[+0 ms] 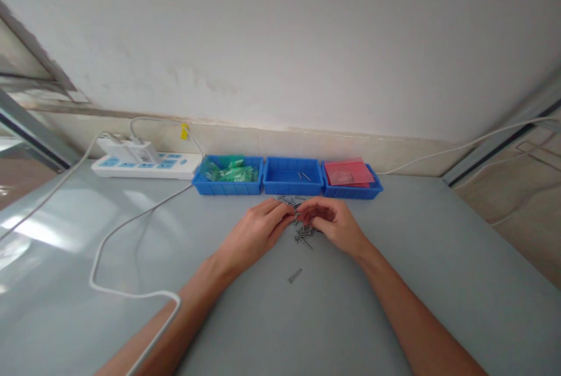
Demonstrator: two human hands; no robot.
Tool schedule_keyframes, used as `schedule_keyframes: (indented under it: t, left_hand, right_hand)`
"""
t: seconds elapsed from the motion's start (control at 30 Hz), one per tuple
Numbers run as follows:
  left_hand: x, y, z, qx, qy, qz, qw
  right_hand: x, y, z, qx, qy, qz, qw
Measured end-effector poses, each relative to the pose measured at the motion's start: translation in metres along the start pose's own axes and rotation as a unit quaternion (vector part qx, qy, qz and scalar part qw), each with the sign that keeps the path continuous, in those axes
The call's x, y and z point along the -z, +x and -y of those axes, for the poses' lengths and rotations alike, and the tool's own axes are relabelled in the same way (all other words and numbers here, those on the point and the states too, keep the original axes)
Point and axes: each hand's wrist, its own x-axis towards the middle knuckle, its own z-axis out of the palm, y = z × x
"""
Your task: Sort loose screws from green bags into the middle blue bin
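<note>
1. head view, the only one here: both hands are in close over a messy pile of metal screws [304, 238] on the grey table [438, 247], right in front of the middle blue bin [293, 188]
2. left hand [269, 223] has its thumb and fingers bunched together at the pile, and a bit of metal shows by the fingertips, but can't tell if it's actually gripping that
3. right hand [333, 221] is curled with thumb and fingers bent round a gap, tips down at the same screws, can't tell if it's got hold of one either
4. one loose screw [295, 275] lies on its own, nearer the person than the pile
5. the middle bin has a couple of small screws [306, 177] lying toward its right side
6. left blue bin [230, 189] is full of green packets [239, 174], right blue bin [353, 192] has red packets [349, 172] poking over the rim, all three in a row by the wall [280, 42]
7. white power strip [144, 173] sits left of the bins with chargers [144, 152] plugged in, and a white cable [120, 293] loops over the table and across the left forearm
</note>
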Motion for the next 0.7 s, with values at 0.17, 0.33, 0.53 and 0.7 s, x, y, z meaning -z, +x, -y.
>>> schedule_keyframes:
  t: [0.17,0.33,0.53,0.7]
  left_hand:
    - [-0.001,0.0,0.0,0.004,-0.001,-0.008,1.0]
    - [0.0,0.0,0.001,0.01,0.013,-0.008,1.0]
    - [0.005,-0.001,0.007,0.023,0.088,0.05,0.995]
    - [0.004,-0.002,0.01,0.019,0.099,0.091,0.991]
  right_hand:
    - [0.002,0.001,0.0,-0.018,0.053,0.007,0.998]
    - [0.002,0.002,0.0,-0.02,0.053,-0.015,0.998]
    - [0.004,0.002,0.0,0.031,0.002,-0.09,0.995]
    - [0.006,0.002,0.0,0.066,-0.058,-0.096,0.992]
